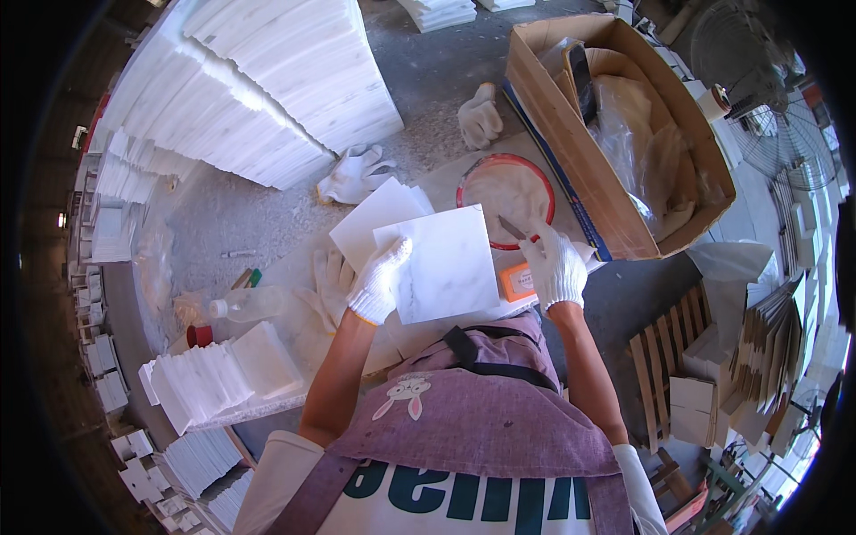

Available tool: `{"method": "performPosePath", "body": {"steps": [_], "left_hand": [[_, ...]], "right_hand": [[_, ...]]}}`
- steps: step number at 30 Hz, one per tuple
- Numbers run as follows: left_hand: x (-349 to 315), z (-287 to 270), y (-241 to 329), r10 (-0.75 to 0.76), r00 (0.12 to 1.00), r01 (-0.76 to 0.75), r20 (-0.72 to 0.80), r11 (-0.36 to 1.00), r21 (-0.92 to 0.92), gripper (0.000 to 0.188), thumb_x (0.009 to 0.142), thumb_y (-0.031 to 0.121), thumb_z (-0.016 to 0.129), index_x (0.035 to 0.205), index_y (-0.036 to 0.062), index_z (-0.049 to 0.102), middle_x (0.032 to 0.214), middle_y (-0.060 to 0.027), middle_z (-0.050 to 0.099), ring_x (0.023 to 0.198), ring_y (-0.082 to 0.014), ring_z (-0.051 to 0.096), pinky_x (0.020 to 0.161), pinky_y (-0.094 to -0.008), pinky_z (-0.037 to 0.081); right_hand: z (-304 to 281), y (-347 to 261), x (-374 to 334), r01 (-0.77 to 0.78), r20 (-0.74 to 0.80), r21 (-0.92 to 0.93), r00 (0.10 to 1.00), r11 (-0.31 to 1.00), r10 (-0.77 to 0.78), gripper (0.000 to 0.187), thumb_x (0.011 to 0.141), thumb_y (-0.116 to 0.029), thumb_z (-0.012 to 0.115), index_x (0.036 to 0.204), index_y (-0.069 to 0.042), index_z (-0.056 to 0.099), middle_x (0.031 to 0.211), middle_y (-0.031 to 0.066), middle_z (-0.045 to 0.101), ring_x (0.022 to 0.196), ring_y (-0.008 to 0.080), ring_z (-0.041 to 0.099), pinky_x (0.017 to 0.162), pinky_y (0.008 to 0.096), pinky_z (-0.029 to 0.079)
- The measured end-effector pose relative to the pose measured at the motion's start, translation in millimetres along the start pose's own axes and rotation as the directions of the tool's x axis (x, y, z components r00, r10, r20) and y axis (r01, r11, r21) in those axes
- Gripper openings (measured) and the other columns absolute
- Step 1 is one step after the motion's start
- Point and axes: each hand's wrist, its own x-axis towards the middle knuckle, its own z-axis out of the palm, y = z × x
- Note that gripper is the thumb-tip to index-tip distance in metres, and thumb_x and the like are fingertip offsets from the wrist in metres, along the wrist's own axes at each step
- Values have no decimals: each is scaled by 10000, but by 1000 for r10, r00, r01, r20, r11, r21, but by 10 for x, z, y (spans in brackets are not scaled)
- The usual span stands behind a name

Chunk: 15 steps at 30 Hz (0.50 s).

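Note:
My left hand, in a white knit glove, grips the left edge of a square white marble tile with faint grey veining. Another white tile lies partly hidden behind it. In my gloved right hand is a small knife-like scraper, its dark blade pointing up and left. The blade is over a round red-rimmed dish of pale powder or paste. Between the tile and my right wrist sits a small orange box.
Tall stacks of white tiles stand at the far left, and a shorter stack at near left. Loose white gloves and a clear plastic bottle lie on the table. A cardboard box holding plastic and a phone stands at right; a fan is beyond.

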Motion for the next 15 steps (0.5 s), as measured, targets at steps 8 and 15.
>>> {"method": "performPosePath", "body": {"steps": [8,15], "left_hand": [[-15,34,20,-26,1000,26,0,999,-26,311,990,223,562,1215,10,594,1104,-24,627,1022,-112,582,920,-253,468],[1,-18,7,-44,999,45,18,998,-50,320,995,232,548,1228,15,584,1146,-30,618,1060,-122,568,948,-265,454]], "right_hand": [[78,-99,43,19,61,-52,998,998,-15,328,867,-255,588,1155,-121,670,1018,205,664,932,378,636,791,435,496],[39,-56,55,64,-103,58,993,996,-58,266,860,-211,610,1085,-96,693,978,192,675,905,358,645,789,405,498]]}}
